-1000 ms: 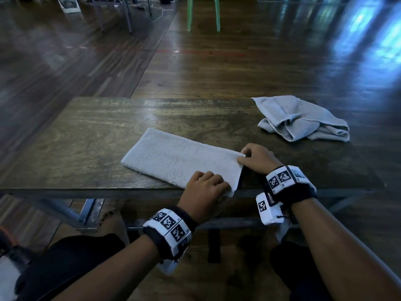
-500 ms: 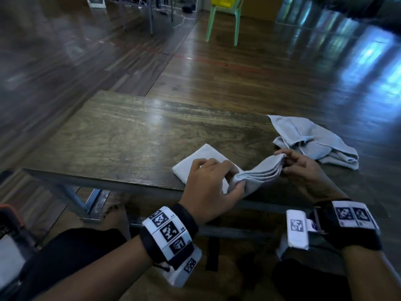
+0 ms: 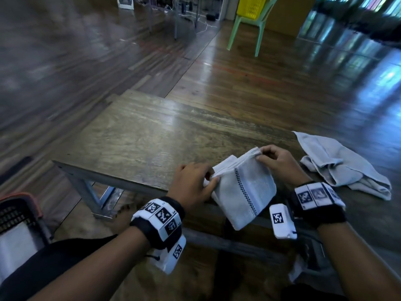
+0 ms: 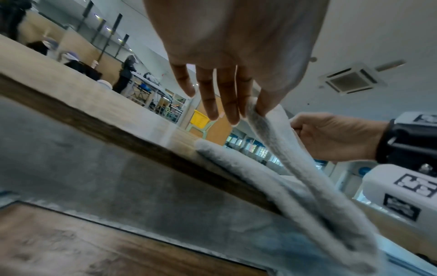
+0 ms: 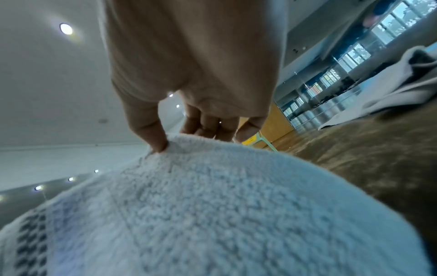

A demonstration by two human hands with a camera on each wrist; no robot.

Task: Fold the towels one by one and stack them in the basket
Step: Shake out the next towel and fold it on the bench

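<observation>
A person holds a folded white towel [image 3: 245,190] at the near edge of the wooden tabletop [image 3: 138,135], its lower part hanging off the edge toward the lap. The left hand [image 3: 191,185] pinches the towel's left edge between thumb and forefinger, the other fingers [image 4: 212,100] straight, as the left wrist view shows. The right hand [image 3: 280,164] pinches the far right corner, thumb on top and fingers curled behind.

The grip is light and taken only at edge and corner, so the stacked layers could slide apart or the hanging fold drop open; if either pinch slips, the towel would likely fall to the floor below the edge. One layer already lies apart on the tabletop in the left wrist view, which suggests the folds are not held together.

At the near left edge of the head view stands a dark, orange-rimmed basket [image 3: 15,216] with something white inside, beyond the person's left knee. The path there looks open.

On the right of the tabletop, just beyond the right hand, a crumpled grey towel [image 3: 338,166] waits unfolded. Far across the shiny wooden floor [image 3: 260,83] stands a green chair [image 3: 245,31] carrying a yellow crate [image 3: 251,6].
</observation>
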